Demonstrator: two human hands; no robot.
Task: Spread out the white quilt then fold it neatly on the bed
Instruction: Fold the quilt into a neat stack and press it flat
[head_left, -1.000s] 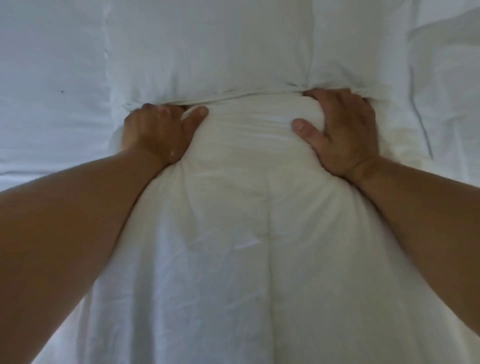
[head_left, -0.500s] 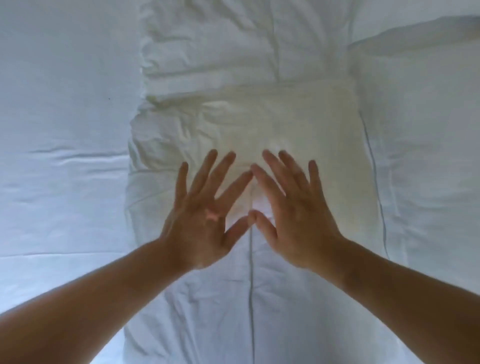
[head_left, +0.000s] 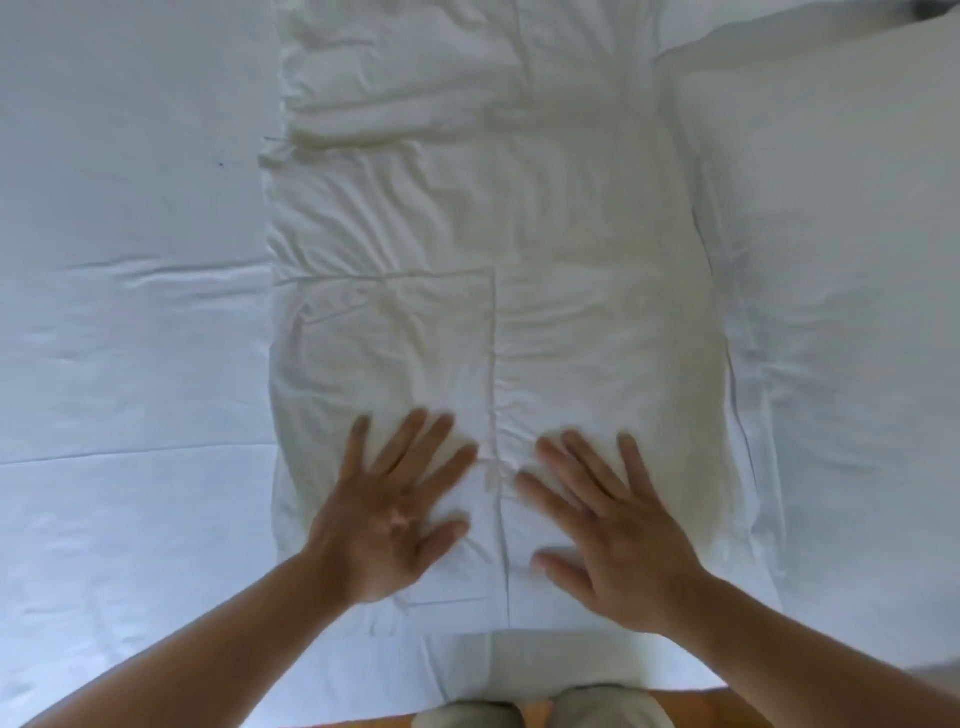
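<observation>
The white quilt (head_left: 498, 260) lies folded into a long band down the middle of the bed, its near end close to the bed's front edge. A stitched seam runs along its centre between my hands. My left hand (head_left: 395, 514) lies flat on the near end, left of the seam, fingers spread and straight. On the other side of the seam my right hand (head_left: 613, 535) is pressed flat on the quilt, fingers spread too. Neither hand grips the fabric.
The white bed sheet (head_left: 130, 338) stretches out on both sides of the quilt, lightly creased. A raised white fold or pillow (head_left: 831, 156) sits at the right. Below the bed's front edge show my knees (head_left: 540, 712) and an orange floor.
A second ago both hands gripped the folded end at the far fold line. They let go, opened flat and slid back toward me along the quilt to its near end.
</observation>
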